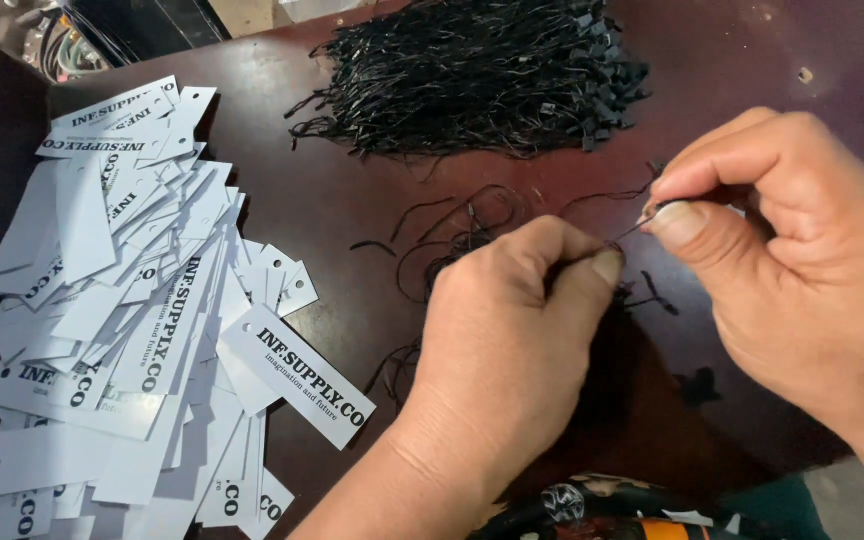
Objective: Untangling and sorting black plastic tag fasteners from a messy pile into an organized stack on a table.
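My left hand (507, 335) is closed in a fist at the centre, pinching a thin black string (630, 232) between thumb and finger. My right hand (787, 250) pinches the other part of the same string at its fingertips, just right of the left thumb. Both hands hover over a dark brown table (352, 190). A few loose black strings (462, 235) lie on the table just beyond my left hand. What else my left fist holds is hidden.
A big heap of black strings with tabs (482, 75) lies at the far centre. A spread pile of white paper tags with punched holes and black print (142, 300) covers the left. A round dark object (592, 510) sits at the bottom edge.
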